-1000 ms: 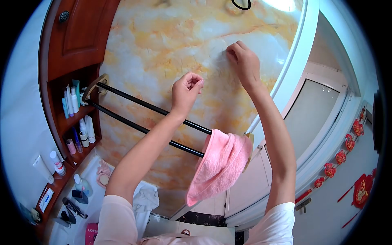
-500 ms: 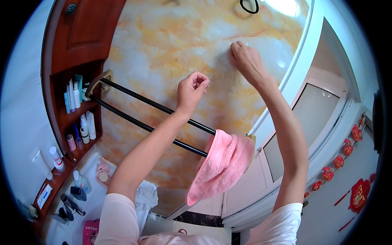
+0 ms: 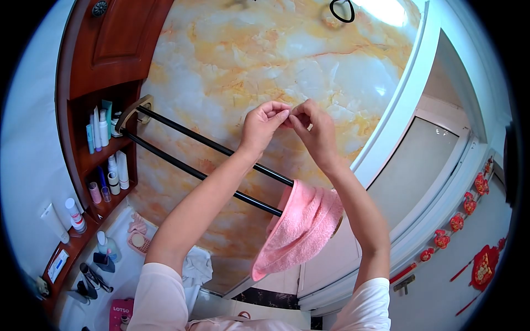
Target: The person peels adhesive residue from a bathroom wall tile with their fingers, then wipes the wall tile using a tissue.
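Both hands meet at the fingertips in front of the marbled wall (image 3: pixel 237 60). My left hand (image 3: pixel 264 126) is closed in a pinch, thumb against forefinger. Whatever lies in that pinch is too small to make out. Touching or almost touching it, my right hand (image 3: pixel 314 129) is pinched too, its fingers bent inward; what they hold is hidden. Below the hands runs a double black towel rail (image 3: pixel 187 132), crossed by my left forearm. A pink towel (image 3: pixel 301 229) hangs over the rail's right end, beside my right forearm.
At left, a brown wooden cabinet (image 3: pixel 118 49) has shelves of tubes and bottles (image 3: pixel 102 129). A white washbasin counter (image 3: pixel 124 237) below holds more bottles and a soap dish (image 3: pixel 138 241). A black ring (image 3: pixel 342 11) is on the wall above. A white door frame (image 3: pixel 406 105) stands at right.
My right hand has come down and left from higher on the wall to meet my left hand at the fingertips. My left hand stays pinched in nearly the same place.
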Demonstrator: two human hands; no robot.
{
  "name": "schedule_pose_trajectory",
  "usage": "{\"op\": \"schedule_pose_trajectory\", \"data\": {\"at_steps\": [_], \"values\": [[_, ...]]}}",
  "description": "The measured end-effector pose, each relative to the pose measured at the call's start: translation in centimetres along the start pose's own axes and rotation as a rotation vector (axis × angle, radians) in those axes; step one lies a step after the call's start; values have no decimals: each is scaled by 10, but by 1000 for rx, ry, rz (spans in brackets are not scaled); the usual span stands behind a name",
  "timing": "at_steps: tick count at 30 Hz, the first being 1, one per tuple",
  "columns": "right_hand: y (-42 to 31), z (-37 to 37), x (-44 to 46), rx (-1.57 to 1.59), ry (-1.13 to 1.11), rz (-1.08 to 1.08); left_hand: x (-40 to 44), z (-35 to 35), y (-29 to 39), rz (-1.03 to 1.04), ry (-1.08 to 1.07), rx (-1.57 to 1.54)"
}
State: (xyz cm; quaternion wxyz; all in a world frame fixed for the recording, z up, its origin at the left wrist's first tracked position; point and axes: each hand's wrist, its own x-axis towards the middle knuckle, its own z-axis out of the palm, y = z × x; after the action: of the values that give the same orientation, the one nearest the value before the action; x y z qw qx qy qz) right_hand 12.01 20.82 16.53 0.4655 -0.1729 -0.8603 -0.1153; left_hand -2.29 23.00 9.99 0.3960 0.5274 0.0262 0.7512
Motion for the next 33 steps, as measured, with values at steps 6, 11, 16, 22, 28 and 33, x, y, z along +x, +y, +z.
{"op": "schedule_pose_trajectory", "data": {"at_steps": [6,11,16,22,28,33], "values": [[-1,8,1,-75,97,-3,0,2,2,1,1,-106],[-3,11,3,213,-9,18,4,-6,1,40,76,-171],[6,-4,17,496,-91,173,7,-17,0,-23,122,-428],[11,-31,70,-216,61,-161,6,-18,2,-45,93,-397],[26,-27,91,-655,-51,-477,6,-15,3,-54,125,-375],[19,-37,96,-756,-242,-569,5,-15,2,-59,124,-365]]}}
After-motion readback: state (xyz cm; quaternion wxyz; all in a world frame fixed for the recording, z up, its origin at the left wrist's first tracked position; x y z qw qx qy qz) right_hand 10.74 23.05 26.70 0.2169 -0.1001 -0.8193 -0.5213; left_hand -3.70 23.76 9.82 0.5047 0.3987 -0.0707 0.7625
